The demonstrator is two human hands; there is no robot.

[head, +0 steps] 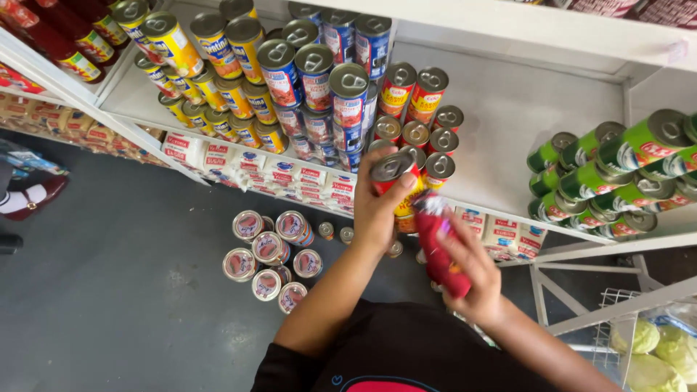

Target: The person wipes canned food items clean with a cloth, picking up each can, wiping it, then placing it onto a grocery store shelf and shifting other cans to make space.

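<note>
My left hand [377,210] grips a red can with a pull-tab lid [392,168] at the front edge of the white shelf [501,123], beside stacked red cans [417,98]. My right hand [472,272] holds a crumpled red cloth [439,243] just below and to the right of that can, touching its side. Both forearms reach up from the bottom of the head view.
Blue cans [319,80] and yellow cans [210,65] are stacked to the left on the shelf, green cans [610,174] to the right. Several cans [268,254] stand on the grey floor. A wire basket with cabbages [653,348] sits lower right. A person's shoe [29,199] shows at left.
</note>
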